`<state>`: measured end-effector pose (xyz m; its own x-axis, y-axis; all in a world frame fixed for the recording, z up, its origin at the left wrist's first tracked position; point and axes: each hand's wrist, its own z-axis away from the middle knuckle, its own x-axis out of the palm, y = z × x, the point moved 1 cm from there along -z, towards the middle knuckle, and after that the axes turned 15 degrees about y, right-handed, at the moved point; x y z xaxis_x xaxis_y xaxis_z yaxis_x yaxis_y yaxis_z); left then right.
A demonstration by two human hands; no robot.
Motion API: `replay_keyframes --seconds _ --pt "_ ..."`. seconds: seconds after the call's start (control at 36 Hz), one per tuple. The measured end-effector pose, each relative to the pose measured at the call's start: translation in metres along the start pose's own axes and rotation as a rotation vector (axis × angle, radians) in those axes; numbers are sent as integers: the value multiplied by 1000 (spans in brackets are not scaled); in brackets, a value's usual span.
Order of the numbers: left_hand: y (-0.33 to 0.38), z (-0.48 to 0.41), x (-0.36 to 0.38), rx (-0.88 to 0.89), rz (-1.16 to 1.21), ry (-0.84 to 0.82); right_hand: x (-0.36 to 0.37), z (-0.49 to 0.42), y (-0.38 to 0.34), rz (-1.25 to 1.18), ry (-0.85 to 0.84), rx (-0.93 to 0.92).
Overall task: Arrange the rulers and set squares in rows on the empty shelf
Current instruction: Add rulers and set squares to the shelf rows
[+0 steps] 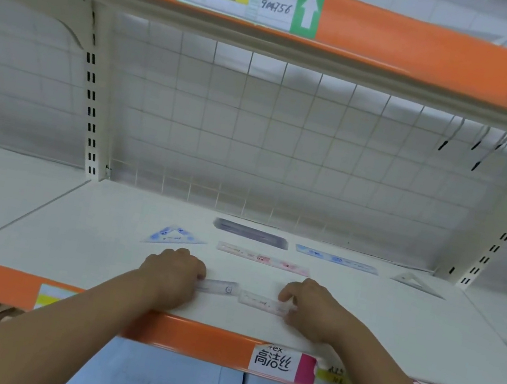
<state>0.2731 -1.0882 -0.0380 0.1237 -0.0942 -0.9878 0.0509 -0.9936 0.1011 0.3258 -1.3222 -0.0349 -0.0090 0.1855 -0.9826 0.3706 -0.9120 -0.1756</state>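
Near the front edge: two small clear rulers lie end to end on the white shelf (69, 227), just behind its orange lip (203, 335).
Left hand: the left hand (171, 274) is curled over the left end of the left clear ruler (221, 287), with fingers bent down and pinching it.
Right hand: the right hand (309, 306) is curled the same way over the right end of the right clear ruler (263, 303) and holds it.
Which way they lie: both rulers run side to side, long way across the frame. Their inner ends almost meet in the middle, but the right one sits a bit nearer the lip, so the line has a small step.
What matters next: each hand is already on its own ruler. I think the next small push is to slide the two into one straight line.
Middle row: a blue set square (175, 236) lies just past the left hand, and a pink ruler (262, 258) lies past the gap between the hands.
Back row: a dark ruler (250, 233) and a blue ruler (336, 259) lie near the wire grid wall (290, 130).
Far right: a clear set square (417, 283) lies alone, well apart from both hands.
How far along: some rows are begun, and much of the shelf is bare, so I think there is more to do.
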Motion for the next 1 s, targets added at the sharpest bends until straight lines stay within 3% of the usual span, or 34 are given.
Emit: replay_keyframes --seconds 0.31,0.56,1.0 --pt "-28 8 -5 -89 -71 -15 0 -10 -11 -2 27 -46" --pt "-69 22 -11 -245 -108 -1 10 -21 -61 -70 98 -206" --pt "-85 37 -8 -277 -58 10 19 -29 -103 -26 11 -287"
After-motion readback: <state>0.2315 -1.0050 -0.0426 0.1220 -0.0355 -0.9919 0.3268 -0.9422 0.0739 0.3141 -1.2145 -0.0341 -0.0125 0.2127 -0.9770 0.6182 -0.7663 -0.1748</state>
